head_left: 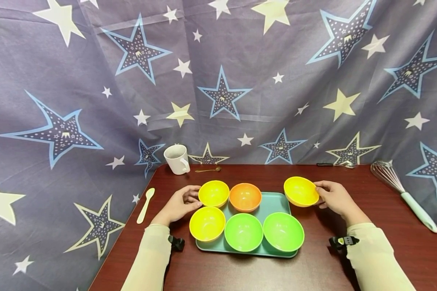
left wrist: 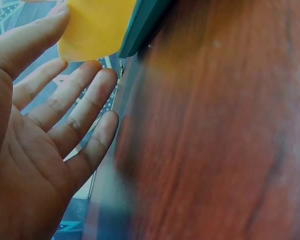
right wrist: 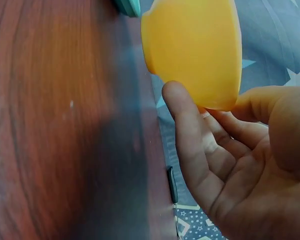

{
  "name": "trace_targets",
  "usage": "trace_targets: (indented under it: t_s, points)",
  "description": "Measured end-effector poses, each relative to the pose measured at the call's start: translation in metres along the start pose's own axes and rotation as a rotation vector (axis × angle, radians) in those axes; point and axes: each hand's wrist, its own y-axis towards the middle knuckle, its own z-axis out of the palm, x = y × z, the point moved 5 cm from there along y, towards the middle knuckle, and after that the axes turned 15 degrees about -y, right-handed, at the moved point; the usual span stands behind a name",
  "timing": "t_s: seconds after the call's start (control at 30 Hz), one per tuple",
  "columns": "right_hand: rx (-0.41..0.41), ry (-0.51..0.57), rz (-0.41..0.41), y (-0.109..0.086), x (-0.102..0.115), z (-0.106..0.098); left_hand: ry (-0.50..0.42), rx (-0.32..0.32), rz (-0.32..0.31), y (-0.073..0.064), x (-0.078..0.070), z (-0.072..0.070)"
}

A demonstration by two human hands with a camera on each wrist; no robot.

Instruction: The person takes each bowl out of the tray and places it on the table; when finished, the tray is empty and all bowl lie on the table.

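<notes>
My right hand (head_left: 338,199) pinches the right side of a yellow bowl (head_left: 301,191), thumb and fingers at its edge, and in the right wrist view this bowl (right wrist: 195,50) is raised above the table. By the tray's back left corner, my left hand (head_left: 181,205) has its fingers loosely spread beside another yellow bowl (head_left: 213,193). Seen from the left wrist, fingertips lie right at that bowl's (left wrist: 95,30) side. An orange bowl (head_left: 245,197), a third yellow bowl (head_left: 207,223), a green bowl (head_left: 243,232) and a second green bowl (head_left: 283,231) stand on the teal tray (head_left: 273,199).
Behind the left hand are a white mug (head_left: 177,159) and a small gold spoon (head_left: 208,169). A cream spoon (head_left: 145,205) lies near the table's left edge. On the right lies a whisk (head_left: 404,194), and a dark-handled utensil (head_left: 335,165) lies along the back edge.
</notes>
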Motion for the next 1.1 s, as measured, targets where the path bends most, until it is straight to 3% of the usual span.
trace_targets:
  t_s: [0.5,1.1]
  points:
    - [0.000,-0.066,0.042,0.000,-0.017,-0.004,0.000,-0.001,-0.001,-0.001,-0.001,0.001]
    - [0.025,-0.047,0.041,-0.004,-0.013,-0.004,-0.012,-0.002,0.012,0.000,0.001,0.000]
